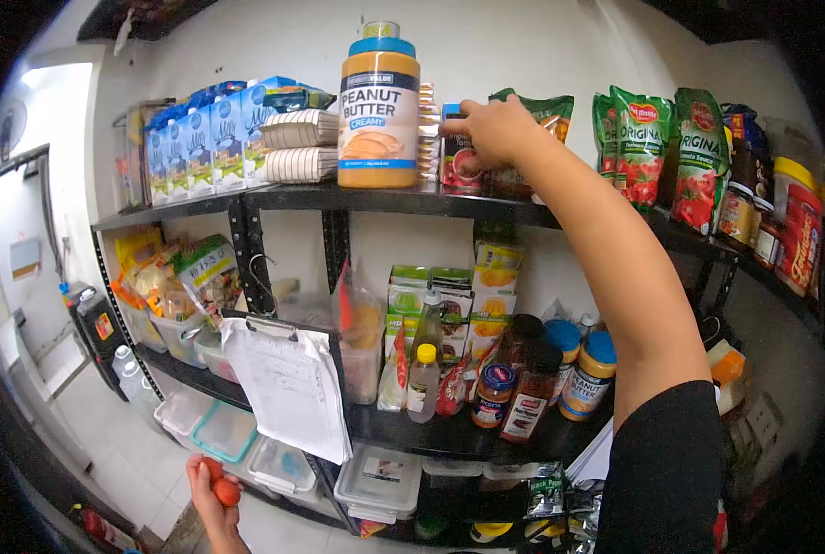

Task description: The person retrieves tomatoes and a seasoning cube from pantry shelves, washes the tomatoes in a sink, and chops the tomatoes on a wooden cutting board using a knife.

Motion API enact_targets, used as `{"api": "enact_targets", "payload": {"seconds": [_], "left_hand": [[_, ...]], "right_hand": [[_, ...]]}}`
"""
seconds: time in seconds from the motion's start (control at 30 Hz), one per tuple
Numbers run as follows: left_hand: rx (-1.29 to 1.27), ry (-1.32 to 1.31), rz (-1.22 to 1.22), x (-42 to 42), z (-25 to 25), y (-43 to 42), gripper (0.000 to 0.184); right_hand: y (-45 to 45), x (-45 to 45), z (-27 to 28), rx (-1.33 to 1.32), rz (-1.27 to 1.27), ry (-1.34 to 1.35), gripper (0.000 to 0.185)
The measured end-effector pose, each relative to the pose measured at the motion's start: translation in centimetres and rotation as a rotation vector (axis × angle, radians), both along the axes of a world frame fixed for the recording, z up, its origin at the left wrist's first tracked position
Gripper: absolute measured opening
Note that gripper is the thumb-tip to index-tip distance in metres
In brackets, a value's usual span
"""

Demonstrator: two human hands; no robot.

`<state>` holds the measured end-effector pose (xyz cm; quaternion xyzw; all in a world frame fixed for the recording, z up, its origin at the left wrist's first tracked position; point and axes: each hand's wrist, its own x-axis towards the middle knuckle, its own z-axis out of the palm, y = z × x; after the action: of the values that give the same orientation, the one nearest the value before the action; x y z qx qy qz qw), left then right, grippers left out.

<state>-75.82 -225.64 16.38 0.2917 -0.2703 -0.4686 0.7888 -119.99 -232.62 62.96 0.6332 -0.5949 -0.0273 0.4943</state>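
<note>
My right hand (pixel 505 134) reaches up to the top shelf. Its fingers are bent around a small red pack with a tomato label (pixel 455 171), partly hidden behind them. Left of that pack stands a large jar of creamy peanut butter (pixel 378 120) with a blue lid. Green pouches (pixel 551 115) are partly covered by my right hand and forearm. Low on the left, my left hand (pixel 211 503) is closed around two small, round red tomatoes (pixel 226 492).
Milk cartons (pixel 195 138) and tomato sauce pouches (pixel 643 143) share the top shelf (pixel 292 197). A clipboard with papers (pixel 288 379) hangs before the middle shelf, near bottles and jars (pixel 530 397). Lidded plastic tubs (pixel 376 480) sit below.
</note>
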Motion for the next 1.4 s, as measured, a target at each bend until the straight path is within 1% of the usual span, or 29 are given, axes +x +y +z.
{"api": "enact_targets", "payload": {"seconds": [0.13,0.33,0.5,0.63,0.73,0.83,1.13,1.2,1.33,1.4], "left_hand": [[-0.004,-0.054,-0.029,-1.4,0.4,0.5,0.022],[-0.061,-0.038,-0.019,-3.1,1.4,1.0,0.023],[-0.030,-0.035,-0.004,-4.2,1.9,1.5,0.022],[-0.043,-0.056,0.004,-4.5,2.0,1.6,0.022],[-0.051,-0.089,0.005,-4.2,1.8,1.2,0.026],[-0.053,-0.075,0.003,-4.7,2.7,1.6,0.023],[-0.067,-0.066,0.071,-4.4,3.0,2.0,0.025],[-0.070,-0.045,0.083,-4.0,3.0,2.1,0.025],[-0.077,-0.026,0.147,-2.8,2.7,2.0,0.025],[-0.076,-0.006,0.180,-1.5,1.3,1.2,0.024]], "right_hand": [[0.7,-1.3,0.1,0.012,0.065,-0.031,0.060],[1.8,-3.2,-0.1,0.005,0.096,-0.078,0.061],[2.5,-4.8,-0.1,0.009,0.111,-0.127,0.062],[3.0,-5.6,0.0,0.029,0.093,-0.156,0.063],[3.2,-6.1,0.1,0.030,0.087,-0.161,0.063],[3.5,-6.3,0.3,0.049,0.090,-0.184,0.063],[3.9,-7.4,1.0,0.127,0.083,-0.268,0.061],[4.2,-7.2,1.4,0.166,0.054,-0.307,0.061],[3.7,-4.9,3.8,0.083,0.086,-0.306,0.058],[2.0,-3.9,4.9,0.036,0.107,-0.291,0.058]]}}
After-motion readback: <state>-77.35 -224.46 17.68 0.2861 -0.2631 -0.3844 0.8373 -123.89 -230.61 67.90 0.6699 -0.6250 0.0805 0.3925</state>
